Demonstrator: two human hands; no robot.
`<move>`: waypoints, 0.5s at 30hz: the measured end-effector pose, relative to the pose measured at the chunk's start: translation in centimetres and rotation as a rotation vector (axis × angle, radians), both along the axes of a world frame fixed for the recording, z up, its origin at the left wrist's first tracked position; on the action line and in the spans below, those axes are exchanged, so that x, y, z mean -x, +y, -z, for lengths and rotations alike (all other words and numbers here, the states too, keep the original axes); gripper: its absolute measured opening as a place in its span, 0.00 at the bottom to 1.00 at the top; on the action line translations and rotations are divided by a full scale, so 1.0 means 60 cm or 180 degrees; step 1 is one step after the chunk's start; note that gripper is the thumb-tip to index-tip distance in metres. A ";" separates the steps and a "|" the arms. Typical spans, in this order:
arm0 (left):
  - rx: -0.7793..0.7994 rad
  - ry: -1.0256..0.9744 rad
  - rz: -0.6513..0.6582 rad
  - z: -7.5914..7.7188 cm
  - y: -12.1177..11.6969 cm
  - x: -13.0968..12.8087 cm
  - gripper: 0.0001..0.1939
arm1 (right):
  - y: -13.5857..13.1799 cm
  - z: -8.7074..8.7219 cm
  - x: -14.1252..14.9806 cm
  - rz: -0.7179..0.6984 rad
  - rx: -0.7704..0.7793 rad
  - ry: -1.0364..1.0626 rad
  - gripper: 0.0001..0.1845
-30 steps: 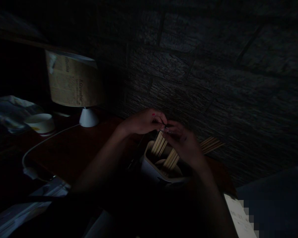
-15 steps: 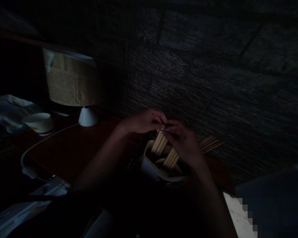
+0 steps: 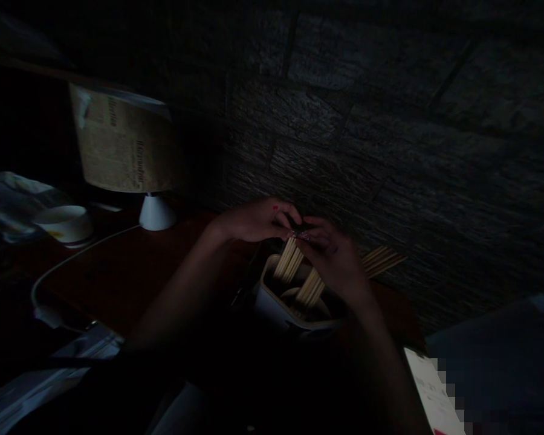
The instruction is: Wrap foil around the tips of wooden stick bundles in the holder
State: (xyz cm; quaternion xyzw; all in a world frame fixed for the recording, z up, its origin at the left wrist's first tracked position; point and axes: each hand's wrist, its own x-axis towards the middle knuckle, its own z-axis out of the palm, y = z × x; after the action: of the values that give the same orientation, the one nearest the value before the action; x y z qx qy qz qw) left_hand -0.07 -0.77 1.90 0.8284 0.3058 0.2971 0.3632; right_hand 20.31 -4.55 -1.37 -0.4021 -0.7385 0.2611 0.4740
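My left hand (image 3: 258, 220) and my right hand (image 3: 338, 257) meet fingertip to fingertip above a light-rimmed box (image 3: 267, 299). Their fingers are closed in a pinch at the upper ends of a bundle of thin wooden sticks, which look like chopsticks (image 3: 289, 261). Something small and dark shows between the fingertips, too dim to make out. The bundle's lower ends go down into the box. A second bundle of sticks (image 3: 311, 289) stands in the box, partly behind my right hand. More stick ends (image 3: 385, 261) jut out to the right beyond that hand.
A lamp (image 3: 156, 211) with a newspaper-print shade stands at the left on the brown table (image 3: 118, 284), its white cable (image 3: 68, 263) running forward. Beside it are a white cup (image 3: 68, 223) and clear plastic (image 3: 9, 205). A stone wall (image 3: 299, 121) rises behind. A lit screen (image 3: 430, 386) shows lower right.
The whole view has shifted slightly, with things a little further left in the picture. Both hands keep their pinch at the tops of the sticks, with hardly any finger movement.
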 end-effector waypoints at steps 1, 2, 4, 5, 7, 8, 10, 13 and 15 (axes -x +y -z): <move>0.0000 0.0013 -0.0008 0.000 0.001 0.000 0.17 | 0.000 0.000 0.000 0.0018 -0.0001 0.0015 0.19; -0.0005 0.0022 -0.0005 0.000 0.001 -0.001 0.17 | 0.000 -0.001 0.001 0.0026 0.0005 0.0023 0.19; -0.0019 0.0039 0.0026 0.001 0.001 -0.001 0.16 | -0.001 -0.002 0.001 0.0018 0.0046 0.0028 0.19; -0.0022 0.0038 0.0043 0.001 0.001 -0.002 0.16 | -0.001 -0.003 0.001 0.0019 0.0071 0.0024 0.19; -0.0031 0.0016 0.0066 0.001 0.001 -0.003 0.15 | -0.002 -0.003 0.001 0.0021 0.0083 0.0016 0.19; -0.0032 0.0001 0.0082 0.001 0.001 -0.003 0.14 | -0.002 -0.003 0.001 0.0014 0.0079 0.0007 0.19; -0.0034 -0.0036 0.0123 0.001 0.000 -0.005 0.13 | -0.002 -0.003 0.001 -0.0003 0.0079 -0.0003 0.19; -0.0021 -0.0057 0.0144 0.002 0.000 -0.006 0.12 | -0.003 -0.005 0.001 0.0006 0.0128 -0.0015 0.19; -0.0014 -0.0049 0.0115 0.001 -0.001 -0.006 0.12 | -0.004 -0.005 0.001 0.0035 0.0115 -0.0037 0.20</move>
State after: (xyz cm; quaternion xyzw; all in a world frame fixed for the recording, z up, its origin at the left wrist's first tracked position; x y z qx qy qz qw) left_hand 0.31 -0.86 1.83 0.8323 0.2874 0.2975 0.3690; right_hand 20.27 -4.81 -1.05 -0.4162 -0.7342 0.2693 0.4638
